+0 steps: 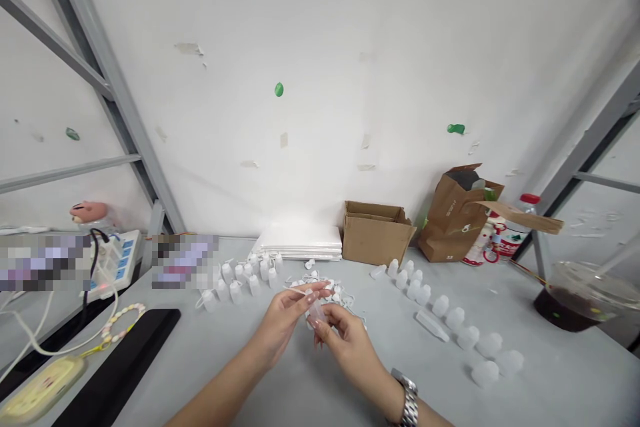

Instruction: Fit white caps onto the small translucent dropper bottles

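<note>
A small translucent bottle (316, 310) is held between both hands above the grey table (300, 387). The fingers of my left hand (289, 313) are closed on its upper end, where a thin white strip sticks out to the left. Around its lower part are the closed fingers of my right hand (343, 333). Behind the hands lies a loose pile of small white caps (343, 295). Several capped white bottles (236, 291) stand to the left of the pile. Rows of translucent bottles (440, 305) stand to the right, and one bottle (432, 325) lies on its side.
A cardboard box (375, 240), a stack of white sheets (300, 241) and a paper bag (450, 220) stand near the wall. At the right is a cup of dark drink (575, 303). A black bar (125, 367), a yellow case (43, 387) and a power strip (117, 263) are at the left.
</note>
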The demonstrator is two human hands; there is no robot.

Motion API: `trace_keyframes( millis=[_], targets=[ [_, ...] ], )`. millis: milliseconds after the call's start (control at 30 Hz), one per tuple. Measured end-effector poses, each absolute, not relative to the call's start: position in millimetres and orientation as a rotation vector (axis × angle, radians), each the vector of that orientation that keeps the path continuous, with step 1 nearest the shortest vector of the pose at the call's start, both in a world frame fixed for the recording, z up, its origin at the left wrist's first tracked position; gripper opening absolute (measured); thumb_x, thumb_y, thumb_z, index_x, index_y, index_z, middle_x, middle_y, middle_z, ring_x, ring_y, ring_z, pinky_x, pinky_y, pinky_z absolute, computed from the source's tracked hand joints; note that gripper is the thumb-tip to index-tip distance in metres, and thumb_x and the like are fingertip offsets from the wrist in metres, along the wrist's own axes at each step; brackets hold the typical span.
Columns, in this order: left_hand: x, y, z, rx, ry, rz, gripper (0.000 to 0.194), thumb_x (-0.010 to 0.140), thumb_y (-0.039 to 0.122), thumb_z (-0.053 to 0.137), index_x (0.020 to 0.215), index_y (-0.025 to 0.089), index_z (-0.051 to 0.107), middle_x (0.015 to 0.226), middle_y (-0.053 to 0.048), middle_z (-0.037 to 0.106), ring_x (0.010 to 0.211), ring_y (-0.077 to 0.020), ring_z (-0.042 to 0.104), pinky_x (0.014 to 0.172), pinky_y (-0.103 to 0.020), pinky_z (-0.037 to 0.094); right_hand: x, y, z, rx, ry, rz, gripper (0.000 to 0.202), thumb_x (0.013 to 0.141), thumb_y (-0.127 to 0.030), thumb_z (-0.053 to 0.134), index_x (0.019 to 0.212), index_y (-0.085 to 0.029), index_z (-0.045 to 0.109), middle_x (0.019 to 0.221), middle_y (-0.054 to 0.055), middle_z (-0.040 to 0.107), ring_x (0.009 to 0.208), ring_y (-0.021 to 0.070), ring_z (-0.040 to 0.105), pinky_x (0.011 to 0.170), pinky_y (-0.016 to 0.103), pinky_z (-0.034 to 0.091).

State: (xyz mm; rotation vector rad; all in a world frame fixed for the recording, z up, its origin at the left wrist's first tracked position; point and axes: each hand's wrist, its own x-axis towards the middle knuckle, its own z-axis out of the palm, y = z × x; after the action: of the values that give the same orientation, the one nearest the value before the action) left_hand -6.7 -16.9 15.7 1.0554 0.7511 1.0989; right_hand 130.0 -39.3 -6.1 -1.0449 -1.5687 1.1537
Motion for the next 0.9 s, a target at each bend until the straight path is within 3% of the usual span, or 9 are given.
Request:
trace_keyframes(
  millis=[200,400,600,767,900],
  targets=[
    [-6.4,-14.0,10.5,0.915,0.694,1.071,0.032,0.077,0.040,0.057,0.092,0.015,0.068,0.104,-0.013,0.066,0.084,-0.0223,0.061,0.065,-0.029,0.043,129.7,-38.5,-1.0,-0.912,-1.466,1.363,0.037,0.082,-0.050,0.047,0.076,-0.016,0.058,0.054,-0.001,0.056,0.053,0.0131,0.053,0.059,0.025,0.042],
    [-7.5,-13.4,6.5,0.895,0.693,1.050,0.026,0.078,0.035,0.058,0.091,0.015,0.068,0.093,-0.010,0.069,0.056,-0.0100,0.054,0.046,-0.021,0.033,128.0,-38.2,-2.3,-0.819,-1.504,1.492,0.044,0.080,-0.060,0.040,0.072,-0.019,0.055,0.049,-0.002,0.056,0.050,0.0143,0.055,0.059,0.027,0.044],
    [-4.7,-13.3,9.2,0.898,0.725,1.036,0.022,0.072,0.034,0.064,0.078,0.013,0.068,0.090,-0.011,0.069,0.059,-0.0143,0.058,0.050,-0.024,0.039,126.2,-38.0,-10.7,-0.958,-1.472,1.325,0.035,0.080,-0.052,0.050,0.073,-0.018,0.053,0.059,-0.001,0.057,0.058,0.0146,0.056,0.061,0.027,0.043],
    [-1.0,-13.1,11.5,0.887,0.757,0.999,0.031,0.068,0.035,0.067,0.087,0.011,0.068,0.104,-0.016,0.064,0.058,-0.0145,0.056,0.044,-0.025,0.040,123.7,-40.1,-10.7,-1.040,-1.427,1.228,0.032,0.080,-0.049,0.051,0.075,-0.017,0.054,0.063,0.001,0.059,0.063,0.0157,0.056,0.062,0.027,0.043],
    [-1.5,-13.8,11.7,0.947,0.742,1.016,0.035,0.069,0.036,0.066,0.094,0.012,0.068,0.104,-0.016,0.064,0.056,-0.0149,0.056,0.043,-0.027,0.041,123.1,-40.6,-10.8,-1.059,-1.427,1.195,0.032,0.081,-0.049,0.050,0.074,-0.017,0.055,0.062,0.001,0.059,0.062,0.0153,0.055,0.062,0.026,0.042]
  ],
)
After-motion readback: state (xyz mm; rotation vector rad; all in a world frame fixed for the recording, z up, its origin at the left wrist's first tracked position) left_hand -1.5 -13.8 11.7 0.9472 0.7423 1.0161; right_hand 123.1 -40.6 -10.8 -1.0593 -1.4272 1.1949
